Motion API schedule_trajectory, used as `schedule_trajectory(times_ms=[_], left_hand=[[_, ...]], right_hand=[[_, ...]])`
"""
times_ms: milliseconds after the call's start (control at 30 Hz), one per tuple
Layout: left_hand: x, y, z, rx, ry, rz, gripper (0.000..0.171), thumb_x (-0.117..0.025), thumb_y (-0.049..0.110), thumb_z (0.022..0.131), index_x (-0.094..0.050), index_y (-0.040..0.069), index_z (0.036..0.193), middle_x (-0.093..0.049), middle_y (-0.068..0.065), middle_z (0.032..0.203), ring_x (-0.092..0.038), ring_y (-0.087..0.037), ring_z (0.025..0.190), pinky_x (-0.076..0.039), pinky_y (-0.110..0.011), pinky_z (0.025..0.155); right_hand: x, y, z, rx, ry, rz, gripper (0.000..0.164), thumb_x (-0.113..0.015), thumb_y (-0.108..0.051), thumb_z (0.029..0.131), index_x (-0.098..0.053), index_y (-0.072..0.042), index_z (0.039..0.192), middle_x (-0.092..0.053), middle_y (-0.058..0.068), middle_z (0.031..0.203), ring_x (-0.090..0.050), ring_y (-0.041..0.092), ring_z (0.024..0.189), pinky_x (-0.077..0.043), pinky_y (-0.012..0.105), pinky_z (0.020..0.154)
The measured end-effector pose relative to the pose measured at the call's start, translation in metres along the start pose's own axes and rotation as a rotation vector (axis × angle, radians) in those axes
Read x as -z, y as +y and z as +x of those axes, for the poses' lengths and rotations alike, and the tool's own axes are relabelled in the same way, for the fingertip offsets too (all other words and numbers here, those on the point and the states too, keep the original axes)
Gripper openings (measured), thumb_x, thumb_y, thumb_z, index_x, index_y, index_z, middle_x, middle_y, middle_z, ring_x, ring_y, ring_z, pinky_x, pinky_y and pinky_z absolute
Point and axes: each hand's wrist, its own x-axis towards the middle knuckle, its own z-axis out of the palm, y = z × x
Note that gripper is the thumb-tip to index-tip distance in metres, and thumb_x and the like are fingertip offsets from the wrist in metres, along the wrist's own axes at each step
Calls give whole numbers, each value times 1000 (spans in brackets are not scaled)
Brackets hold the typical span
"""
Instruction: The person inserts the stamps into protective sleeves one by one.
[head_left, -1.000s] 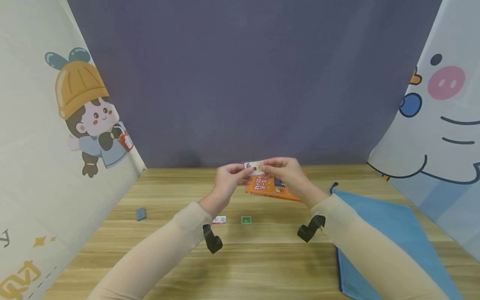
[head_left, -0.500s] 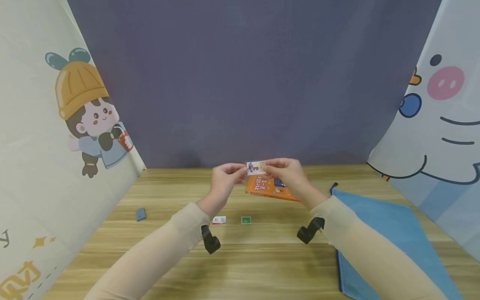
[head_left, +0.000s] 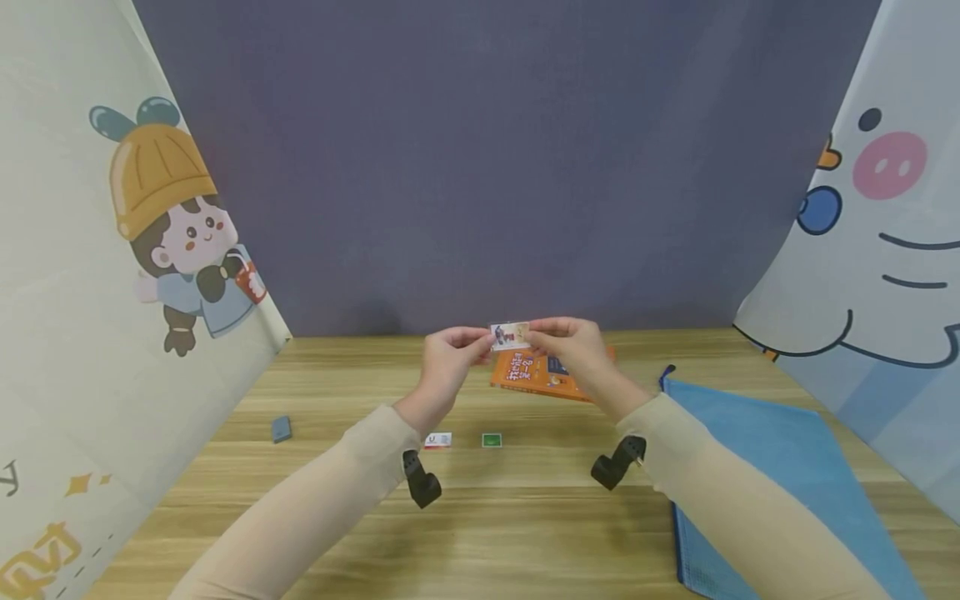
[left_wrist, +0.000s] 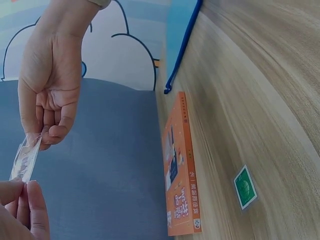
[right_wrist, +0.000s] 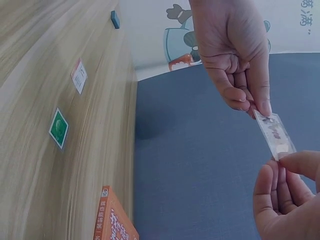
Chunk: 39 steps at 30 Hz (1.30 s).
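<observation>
A small picture card in a clear sleeve (head_left: 510, 336) is held up above the table, its printed side towards the head camera. My left hand (head_left: 447, 360) pinches its left edge between thumb and fingers. At the opposite edge, my right hand (head_left: 576, 346) pinches it the same way. The right wrist view shows the clear sleeve (right_wrist: 275, 134) stretched between both hands' fingertips. Behind and below the hands lies an orange book (head_left: 536, 377), partly covered by the right hand. Nearer on the table are a green card (head_left: 492, 440) and a white-and-red card (head_left: 438, 440).
A small blue-grey block (head_left: 281, 428) lies at the left of the wooden table (head_left: 525, 533). On the right, a blue zip pouch (head_left: 780, 450) lies partly under the right forearm. A dark panel (head_left: 510, 167) stands along the back, with printed walls on both sides.
The left hand has shifted slightly left and its thumb has slid back to the card's edge, so more of the picture shows. The right hand still pinches the card, almost unmoved.
</observation>
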Motion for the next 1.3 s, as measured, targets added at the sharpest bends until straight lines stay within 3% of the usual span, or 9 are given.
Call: schedule_trajectory(times_ms=[133, 367, 567, 767, 867, 1067, 1233, 1300], left_hand=[[1, 0, 0, 9, 1, 9, 17, -74, 10, 86, -71, -2, 97, -72, -13, 90, -66, -10, 68, -61, -31, 77], [2, 1, 0, 19, -7, 20, 16, -73, 10, 86, -72, -2, 97, -72, -12, 90, -70, -28, 84, -61, -31, 78], [3, 0, 2, 27, -19, 40, 15, -73, 9, 86, -71, -2, 96, -72, -11, 88, -68, -19, 75, -61, -28, 74], [3, -1, 3, 51, -22, 58, 15, -73, 10, 86, -72, -1, 96, -72, -12, 89, -66, -10, 69, -60, -38, 83], [4, -1, 3, 55, -20, 64, 14, -73, 9, 86, -72, -1, 96, -72, -12, 90, -65, -9, 68, -60, -36, 81], [3, -2, 3, 76, -21, 89, 13, -73, 11, 86, -72, 1, 95, -72, -10, 88, -67, -15, 72, -61, -28, 74], [2, -4, 4, 88, -26, 99, 14, -74, 12, 86, -72, 2, 96, -72, -9, 88, -69, -29, 85, -60, -35, 81], [2, -5, 4, 91, -31, 95, 15, -74, 12, 85, -73, 2, 96, -72, -10, 89, -69, -26, 81, -60, -35, 81]], right_hand=[[-1, 0, 1, -12, 4, -13, 32, -71, -18, 89, -66, 1, 115, -72, -1, 91, -67, 9, 75, -57, 20, 71], [-1, 0, -1, -19, -3, -20, 31, -71, -17, 89, -65, 0, 115, -72, 0, 90, -67, 11, 78, -57, 20, 71], [0, 1, -1, -21, -19, -24, 31, -70, -17, 89, -65, 0, 114, -71, 1, 88, -67, 17, 83, -58, 20, 73], [1, 1, -2, -11, -50, 3, 32, -66, -14, 92, -62, 5, 117, -70, 2, 89, -67, 14, 79, -59, 24, 77], [1, 1, -1, -18, -59, 30, 31, -62, -12, 95, -60, 7, 119, -69, 1, 88, -67, 12, 78, -60, 29, 82], [2, 0, -1, -24, -69, 59, 30, -56, -13, 99, -59, 8, 120, -69, 1, 87, -67, 16, 82, -60, 33, 84], [3, 0, -3, -12, -81, 52, 33, -62, -16, 95, -60, 7, 119, -69, 0, 83, -68, 15, 76, -60, 26, 73], [4, 0, -3, 2, -85, 35, 34, -64, -15, 94, -60, 6, 120, -71, 2, 87, -68, 15, 76, -60, 23, 70]])
